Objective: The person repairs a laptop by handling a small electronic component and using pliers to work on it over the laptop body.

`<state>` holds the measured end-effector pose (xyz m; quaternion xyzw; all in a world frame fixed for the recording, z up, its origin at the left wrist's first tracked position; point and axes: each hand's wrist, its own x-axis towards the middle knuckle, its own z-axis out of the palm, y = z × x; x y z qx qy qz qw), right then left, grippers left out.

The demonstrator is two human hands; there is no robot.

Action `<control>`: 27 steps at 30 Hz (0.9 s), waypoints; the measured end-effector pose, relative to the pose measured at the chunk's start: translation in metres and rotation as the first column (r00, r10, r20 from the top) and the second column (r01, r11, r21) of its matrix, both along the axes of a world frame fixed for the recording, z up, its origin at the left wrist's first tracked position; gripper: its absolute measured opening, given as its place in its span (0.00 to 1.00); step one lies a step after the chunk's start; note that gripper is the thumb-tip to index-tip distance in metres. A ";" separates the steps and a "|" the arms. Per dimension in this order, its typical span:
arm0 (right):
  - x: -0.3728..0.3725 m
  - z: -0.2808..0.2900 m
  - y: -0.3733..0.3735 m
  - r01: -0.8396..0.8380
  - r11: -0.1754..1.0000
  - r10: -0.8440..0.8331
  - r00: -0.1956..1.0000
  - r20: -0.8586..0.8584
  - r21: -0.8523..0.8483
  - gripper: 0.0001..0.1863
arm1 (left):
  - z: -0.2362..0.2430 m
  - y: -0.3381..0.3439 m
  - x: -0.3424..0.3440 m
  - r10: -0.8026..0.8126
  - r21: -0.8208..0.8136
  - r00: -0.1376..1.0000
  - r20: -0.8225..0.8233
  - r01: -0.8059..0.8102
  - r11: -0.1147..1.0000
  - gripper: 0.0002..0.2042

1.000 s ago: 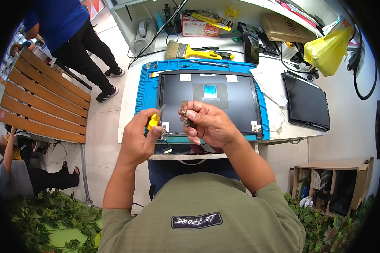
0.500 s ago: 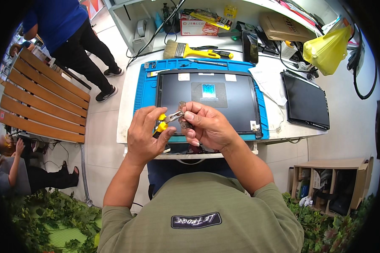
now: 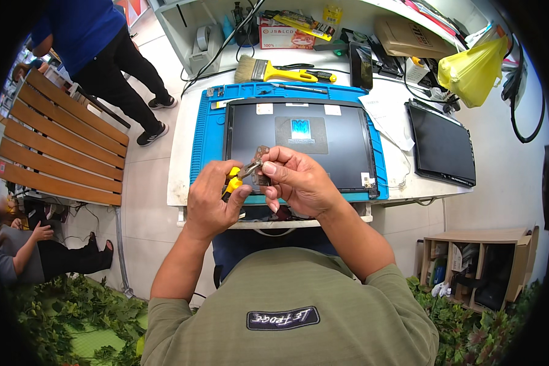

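My left hand (image 3: pixel 212 198) is closed round the yellow and black handles of small pliers (image 3: pixel 233 180). Their metal jaws meet a small brown metal piece, which looks like a hinge bracket (image 3: pixel 262 152). Pinched between thumb and fingers, that bracket is in my right hand (image 3: pixel 299 183), though the fingers hide part of it. Both hands are held above the near edge of a dark screen panel (image 3: pixel 341 149). The panel lies on a blue work mat (image 3: pixel 208 135) on the white table (image 3: pixel 180 165).
A wide yellow-handled brush (image 3: pixel 259 71) and a phone (image 3: pixel 360 66) lie beyond the mat. To the right are a second black panel (image 3: pixel 443 145) and a hanging yellow bag (image 3: pixel 473 71). One person (image 3: pixel 122 67) stands at far left; another (image 3: pixel 27 247) sits below the slatted bench (image 3: pixel 67 143).
The bracket and plier jaws have turned slightly between my hands, and my right fingers have shifted a little. The pliers stay in my left hand.
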<state>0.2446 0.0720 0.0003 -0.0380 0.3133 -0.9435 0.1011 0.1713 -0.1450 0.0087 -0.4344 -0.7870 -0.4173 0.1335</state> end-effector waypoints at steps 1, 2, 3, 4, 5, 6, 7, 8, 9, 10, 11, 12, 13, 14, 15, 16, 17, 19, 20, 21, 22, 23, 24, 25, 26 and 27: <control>0.000 0.000 0.000 0.004 1.000 -0.004 1.000 0.005 0.021 0.11 | -0.001 -0.002 0.000 0.000 -0.015 1.000 0.007 0.000 1.000 0.22; 0.000 0.000 0.001 0.008 0.999 -0.008 1.000 0.011 0.042 0.11 | -0.002 -0.003 0.000 0.001 -0.031 1.000 0.015 -0.001 1.000 0.22; 0.001 0.000 0.000 0.020 0.999 -0.020 1.000 0.005 0.047 0.12 | -0.004 -0.003 0.000 0.000 -0.025 1.000 0.023 0.001 1.000 0.22; 0.001 -0.001 -0.001 0.032 0.998 -0.032 1.000 -0.001 0.053 0.12 | -0.005 -0.002 0.000 -0.002 -0.019 0.999 0.032 0.002 1.000 0.22; 0.001 -0.002 -0.002 0.043 0.997 -0.043 0.999 -0.006 0.058 0.12 | -0.007 -0.001 0.001 -0.003 -0.013 0.999 0.040 0.003 1.000 0.22; 0.001 -0.002 -0.003 0.050 0.997 -0.050 0.999 -0.008 0.065 0.13 | -0.008 -0.001 0.001 -0.004 -0.008 0.999 0.044 0.004 1.000 0.22; 0.002 -0.002 -0.003 0.057 0.996 -0.056 0.998 -0.011 0.072 0.14 | -0.009 -0.001 0.001 -0.005 -0.004 0.999 0.047 0.005 1.000 0.22; 0.002 -0.001 -0.004 0.064 0.995 -0.063 0.998 -0.013 0.079 0.15 | -0.009 -0.002 0.002 -0.006 0.000 0.999 0.051 0.006 1.000 0.22; 0.002 0.001 -0.005 0.097 0.989 -0.095 0.995 -0.024 0.113 0.14 | -0.009 -0.001 0.003 -0.003 0.000 0.998 0.062 0.003 1.000 0.22; 0.003 0.005 -0.007 0.130 0.980 -0.126 0.991 -0.037 0.147 0.14 | -0.009 -0.001 0.004 0.001 0.000 0.997 0.073 -0.001 1.000 0.22; 0.003 0.008 -0.009 0.164 0.970 -0.157 0.986 -0.050 0.180 0.14 | -0.009 -0.001 0.005 0.004 -0.001 0.997 0.083 -0.004 1.000 0.22; 0.003 0.008 -0.012 0.210 0.952 -0.195 0.977 -0.087 0.223 0.14 | -0.009 -0.001 0.006 0.008 0.001 0.995 0.099 -0.008 1.000 0.22; 0.003 0.008 -0.014 0.257 0.930 -0.231 0.965 -0.126 0.264 0.14 | -0.010 -0.001 0.007 0.012 0.002 0.993 0.115 -0.013 1.000 0.22; 0.003 0.007 -0.016 0.304 0.904 -0.264 0.950 -0.166 0.302 0.14 | -0.010 -0.001 0.008 0.017 0.003 0.991 0.132 -0.017 1.000 0.22; 0.004 0.008 -0.017 0.314 0.896 -0.270 0.946 -0.178 0.313 0.14 | -0.011 -0.001 0.008 0.013 0.007 0.991 0.130 -0.014 1.000 0.22; 0.004 0.009 -0.019 0.324 0.889 -0.274 0.943 -0.190 0.324 0.14 | -0.011 -0.001 0.007 0.009 0.011 0.992 0.129 -0.010 1.000 0.22; 0.005 0.010 -0.019 0.333 0.882 -0.278 0.939 -0.201 0.334 0.14 | -0.011 -0.002 0.007 0.005 0.014 0.992 0.128 -0.007 1.000 0.22; 0.004 0.006 -0.016 0.291 0.906 -0.264 0.956 -0.126 0.309 0.14 | -0.010 -0.002 0.006 -0.010 0.024 0.984 0.175 0.006 1.000 0.22; 0.004 0.004 -0.014 0.270 0.917 -0.255 0.963 -0.088 0.294 0.14 | -0.009 -0.002 0.005 -0.018 0.029 0.980 0.199 0.013 1.000 0.21; 0.004 0.003 -0.011 0.284 0.906 -0.274 0.959 -0.076 0.314 0.14 | -0.005 -0.003 0.002 0.043 -0.017 0.982 0.184 -0.040 0.999 0.22; 0.005 0.002 -0.009 0.297 0.895 -0.293 0.954 -0.064 0.334 0.14 | 0.001 -0.007 -0.002 0.102 -0.061 0.981 0.166 -0.093 0.994 0.22; 0.005 0.001 -0.007 0.310 0.882 -0.312 0.949 -0.053 0.354 0.14 | 0.004 -0.012 -0.008 0.161 -0.105 0.976 0.146 -0.146 0.984 0.22; 0.005 0.001 -0.005 0.322 0.868 -0.328 0.943 -0.050 0.378 0.14 | 0.000 -0.018 -0.019 0.250 -0.163 0.966 0.066 -0.237 0.958 0.20; 0.005 0.000 -0.004 0.331 0.855 -0.342 0.939 -0.046 0.399 0.14 | -0.002 -0.024 -0.027 0.353 -0.262 0.935 0.019 -0.336 0.905 0.21; 0.004 0.000 -0.003 0.339 0.842 -0.355 0.934 -0.043 0.419 0.14 | -0.008 -0.031 -0.037 0.399 -0.323 0.917 -0.019 -0.383 0.865 0.22; 0.003 -0.001 -0.003 0.335 0.847 -0.347 0.937 -0.047 0.412 0.15 | -0.016 -0.036 -0.046 0.441 -0.380 0.896 -0.060 -0.429 0.819 0.22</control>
